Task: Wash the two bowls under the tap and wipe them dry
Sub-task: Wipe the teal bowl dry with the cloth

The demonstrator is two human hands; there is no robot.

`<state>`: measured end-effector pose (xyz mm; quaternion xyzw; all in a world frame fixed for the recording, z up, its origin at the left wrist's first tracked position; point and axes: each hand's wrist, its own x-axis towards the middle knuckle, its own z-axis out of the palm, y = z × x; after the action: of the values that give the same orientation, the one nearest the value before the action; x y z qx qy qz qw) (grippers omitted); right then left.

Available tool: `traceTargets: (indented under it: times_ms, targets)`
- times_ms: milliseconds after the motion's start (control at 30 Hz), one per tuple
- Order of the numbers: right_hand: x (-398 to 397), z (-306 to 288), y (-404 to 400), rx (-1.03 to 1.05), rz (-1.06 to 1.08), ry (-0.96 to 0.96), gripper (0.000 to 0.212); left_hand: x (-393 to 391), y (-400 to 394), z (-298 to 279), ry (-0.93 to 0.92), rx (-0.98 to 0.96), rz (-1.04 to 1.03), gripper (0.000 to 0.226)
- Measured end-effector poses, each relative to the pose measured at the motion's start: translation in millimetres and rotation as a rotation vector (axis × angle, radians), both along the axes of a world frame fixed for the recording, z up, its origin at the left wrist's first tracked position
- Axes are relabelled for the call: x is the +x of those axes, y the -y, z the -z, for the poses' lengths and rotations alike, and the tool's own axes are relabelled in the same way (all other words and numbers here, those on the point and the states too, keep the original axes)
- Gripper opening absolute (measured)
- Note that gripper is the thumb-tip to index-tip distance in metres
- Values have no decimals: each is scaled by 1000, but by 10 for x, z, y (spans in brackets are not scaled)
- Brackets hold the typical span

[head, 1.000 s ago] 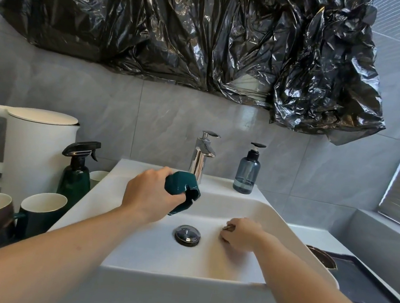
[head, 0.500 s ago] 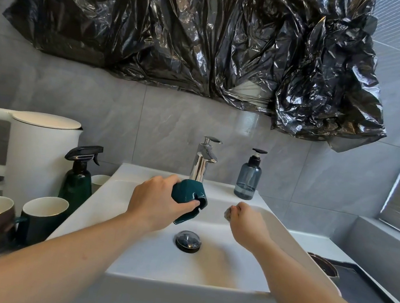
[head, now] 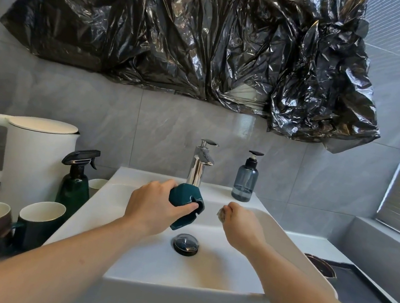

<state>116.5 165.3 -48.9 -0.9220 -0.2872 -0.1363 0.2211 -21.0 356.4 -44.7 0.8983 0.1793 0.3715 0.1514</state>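
Both of your hands have come up out of the basin since a second ago: your right hand [head: 240, 225], which lay low beside the drain plug [head: 186, 244], now hovers above and to the right of it, and your left hand [head: 154, 206] has lifted the teal bowl [head: 185, 204] closer to the tap [head: 201, 163]. Your left hand grips that bowl by its outside, fingers curled over the rim, with the bowl tipped so its opening faces right and down, just below and in front of the spout. Your right hand is curled round a small pale scrap, perhaps a cloth or scrubber; it is too small to name.

No water shows at the spout, so I judge the rinse has not begun; the lift brings the bowl into range, and the tap lever, above the spout, is the likely next reach for you. A dark second bowl [head: 320, 267] sits well right of the tap on the black tray [head: 363, 295], beside the sink [head: 283, 242]. Left of the tap stand a spray bottle [head: 75, 182], a white kettle [head: 36, 156] and two mugs [head: 40, 221]; a soap dispenser [head: 245, 181] stands just right of it.
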Motion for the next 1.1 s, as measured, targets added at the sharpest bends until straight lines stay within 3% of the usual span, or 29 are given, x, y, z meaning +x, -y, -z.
traceTargets:
  times_ms: [167,333,500,633,733,800,867,933,1100]
  targets:
    - [-102,-19,-5,112,-96,-52,26,22,8,-9,-3,-152,-11,54]
    - [-208,-32,-107,231,-151,-171,16,87,-96,41,-7,-469,-41,66]
    - [-328,-175,-280,399,-145,-160,23,148,-189,61,-48,-567,-88,65]
    - [-323,-52,-332,167,-171,-292,26,133,-154,45,-60,-504,-146,64]
    - [-346,27,-304,6,-229,-431,42,105,-123,17,-51,-376,-201,65]
    - [-355,74,-285,-177,-238,-395,37,79,-121,-15,-26,-347,-216,65]
    - [-318,115,-272,-230,-227,-292,21,66,-123,-29,3,-353,-213,64]
    - [-269,99,-259,-79,-194,-287,12,67,-124,-44,28,-400,-199,64]
    - [-373,-193,-316,561,-168,-220,4,72,-166,-47,2,-564,-150,67]
